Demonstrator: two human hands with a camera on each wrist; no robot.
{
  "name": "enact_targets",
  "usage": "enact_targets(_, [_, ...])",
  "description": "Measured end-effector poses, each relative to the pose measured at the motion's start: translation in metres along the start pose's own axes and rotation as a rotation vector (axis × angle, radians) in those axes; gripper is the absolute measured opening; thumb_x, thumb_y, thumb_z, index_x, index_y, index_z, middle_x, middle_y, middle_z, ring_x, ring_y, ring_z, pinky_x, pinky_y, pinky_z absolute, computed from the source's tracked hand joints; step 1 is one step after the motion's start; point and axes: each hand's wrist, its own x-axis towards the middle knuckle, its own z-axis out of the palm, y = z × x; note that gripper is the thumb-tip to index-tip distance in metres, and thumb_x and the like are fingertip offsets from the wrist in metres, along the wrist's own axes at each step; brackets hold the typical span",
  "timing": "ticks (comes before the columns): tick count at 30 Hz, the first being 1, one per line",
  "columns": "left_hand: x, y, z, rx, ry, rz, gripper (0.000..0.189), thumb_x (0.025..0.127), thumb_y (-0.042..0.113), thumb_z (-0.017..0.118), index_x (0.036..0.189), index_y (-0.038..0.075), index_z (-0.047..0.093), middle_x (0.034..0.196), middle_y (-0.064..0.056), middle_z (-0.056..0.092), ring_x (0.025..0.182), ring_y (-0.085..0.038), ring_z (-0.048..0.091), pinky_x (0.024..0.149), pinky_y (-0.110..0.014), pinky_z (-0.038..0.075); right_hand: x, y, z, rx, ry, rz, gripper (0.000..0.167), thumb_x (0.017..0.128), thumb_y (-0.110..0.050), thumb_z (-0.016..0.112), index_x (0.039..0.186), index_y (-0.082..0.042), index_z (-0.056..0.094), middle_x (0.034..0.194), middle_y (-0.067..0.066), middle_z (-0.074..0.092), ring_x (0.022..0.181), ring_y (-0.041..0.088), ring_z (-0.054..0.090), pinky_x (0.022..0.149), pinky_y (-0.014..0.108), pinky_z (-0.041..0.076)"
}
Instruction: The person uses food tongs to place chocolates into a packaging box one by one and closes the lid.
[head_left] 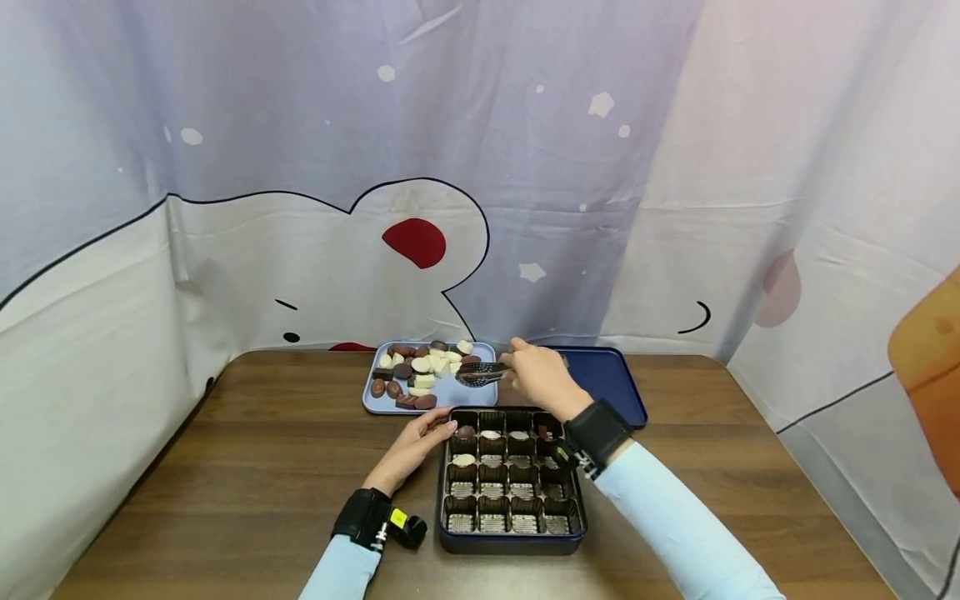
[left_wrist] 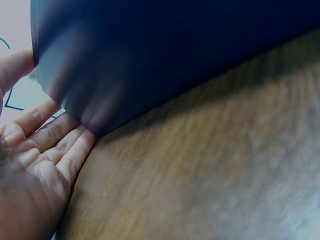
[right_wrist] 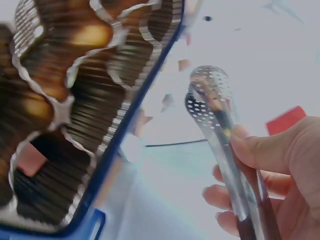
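Note:
My right hand [head_left: 543, 377] grips perforated metal tongs [head_left: 480, 374], their heads over the right part of a light blue tray [head_left: 459, 398]. White, brown and dark chocolates [head_left: 422, 365] lie across that tray. In the right wrist view the tongs' perforated heads are close together. My left hand [head_left: 411, 450] rests at the far left corner of a navy box [head_left: 513, 545]; in the left wrist view its nearly straight fingers [left_wrist: 55, 132] touch the box's side. The box holds a divided insert, with chocolates along its back row and a white one [head_left: 463, 459] in the second row's leftmost compartment.
A navy lid [head_left: 609, 387] lies behind the box at the right, partly hidden by my right hand. A patterned curtain [head_left: 315, 250] hangs behind the wooden table [head_left: 285, 467]. An orange-brown object [head_left: 930, 375] shows at the right edge.

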Motion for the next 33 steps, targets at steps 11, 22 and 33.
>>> enact_targets(11, [-0.003,-0.001,0.0,-0.005,-0.005,0.01,0.058,0.094,0.038,0.058,0.144,0.012,0.042,0.147,-0.015,0.04,0.135,-0.034,0.037,0.11,-0.054,0.028,-0.053,0.012,-0.039,0.108,-0.02,-0.027,0.028,0.087,-0.02,0.068,0.114,-0.01,0.07,0.083,-0.001,0.046,0.058,0.008,0.035,0.053,0.021,0.022])
enact_targets(22, [-0.002,0.001,0.001,-0.002,-0.002,0.008,0.056,0.094,0.037,0.058,0.143,0.012,0.043,0.147,-0.015,0.04,0.135,-0.034,0.037,0.111,-0.055,0.028,-0.084,0.007,-0.031,0.095,-0.03,-0.063,0.025,0.084,-0.014,0.072,0.109,-0.012,0.073,0.082,-0.007,0.047,0.058,0.004,0.035,0.052,0.018,0.024])
enact_targets(33, [-0.002,-0.001,0.0,-0.014,-0.013,0.021,0.056,0.094,0.036,0.058,0.143,0.012,0.044,0.152,-0.015,0.033,0.14,-0.034,0.029,0.113,-0.055,0.023,-0.094,0.003,-0.017,0.154,-0.069,-0.068,0.025,0.083,-0.013,0.072,0.108,-0.012,0.074,0.081,-0.007,0.047,0.057,0.003,0.035,0.05,0.017,0.024])
